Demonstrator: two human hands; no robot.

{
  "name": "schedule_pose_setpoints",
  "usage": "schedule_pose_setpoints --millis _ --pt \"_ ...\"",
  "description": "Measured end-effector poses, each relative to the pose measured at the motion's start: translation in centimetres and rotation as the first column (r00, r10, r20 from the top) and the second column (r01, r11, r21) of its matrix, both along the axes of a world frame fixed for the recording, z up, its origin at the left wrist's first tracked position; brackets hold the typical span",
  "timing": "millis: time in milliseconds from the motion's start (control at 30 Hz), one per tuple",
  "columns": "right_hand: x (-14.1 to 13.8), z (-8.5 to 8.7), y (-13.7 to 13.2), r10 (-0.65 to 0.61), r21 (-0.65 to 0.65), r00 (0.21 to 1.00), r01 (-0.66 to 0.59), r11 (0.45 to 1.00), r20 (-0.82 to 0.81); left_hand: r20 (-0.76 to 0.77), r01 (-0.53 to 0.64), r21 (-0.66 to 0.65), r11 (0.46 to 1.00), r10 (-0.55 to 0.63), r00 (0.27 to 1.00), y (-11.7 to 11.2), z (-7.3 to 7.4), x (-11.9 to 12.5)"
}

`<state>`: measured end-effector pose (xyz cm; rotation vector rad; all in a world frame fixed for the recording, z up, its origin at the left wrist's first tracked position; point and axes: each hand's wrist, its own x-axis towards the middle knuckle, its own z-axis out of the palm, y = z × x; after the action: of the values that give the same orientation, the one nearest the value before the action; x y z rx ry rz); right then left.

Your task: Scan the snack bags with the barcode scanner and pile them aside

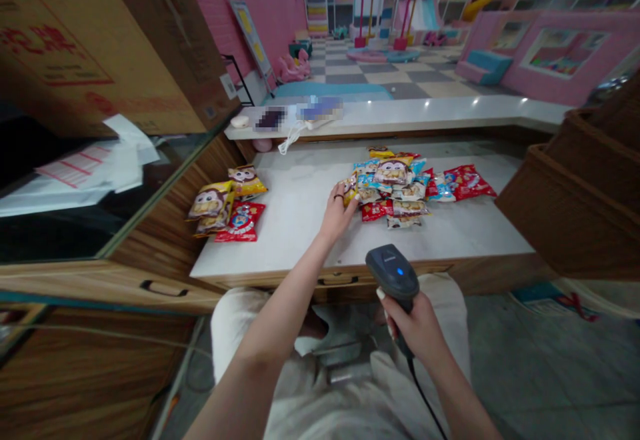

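Observation:
My right hand (407, 323) is wrapped round the handle of a dark barcode scanner (393, 270), held above my lap with a blue light on top and a cable running down. Out over the white desk, my left hand (340, 212) has its fingers closed on a yellow snack bag (349, 185) at the left side of a pile. That pile of snack bags (393, 172) mixes yellow, blue, white and red packets. A red snack bag (470, 183) lies at its right end. On the desk's left side sits a smaller group of snack bags (213, 203), yellow and red.
A large cardboard box (165, 47) and papers (85, 170) occupy the counter at left. Brown woven baskets (580, 207) stand at right. A raised white ledge (400, 117) behind the desk bears a blurred phone-like object and a white cable (290, 140).

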<state>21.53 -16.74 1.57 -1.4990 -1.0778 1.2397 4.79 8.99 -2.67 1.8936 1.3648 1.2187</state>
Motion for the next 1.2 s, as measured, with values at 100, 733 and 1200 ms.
schedule_pose_setpoints --millis 100,733,1200 --pt "0.0 -0.2 0.3 0.044 -0.001 0.999 -0.044 0.999 0.005 -0.102 -0.062 0.05 0.997 0.067 0.993 0.2 0.4 -3.4" --pt "-1.7 -1.4 0.5 -0.004 0.031 0.992 0.0 1.0 0.123 -0.73 -0.563 0.018 0.826 0.395 0.557 6.2 6.2 -19.9" --pt "-1.6 -0.8 0.0 0.002 0.026 0.996 -0.005 1.0 0.094 -0.069 -0.31 -0.051 0.95 0.306 0.95 -2.2 2.8 -14.0"
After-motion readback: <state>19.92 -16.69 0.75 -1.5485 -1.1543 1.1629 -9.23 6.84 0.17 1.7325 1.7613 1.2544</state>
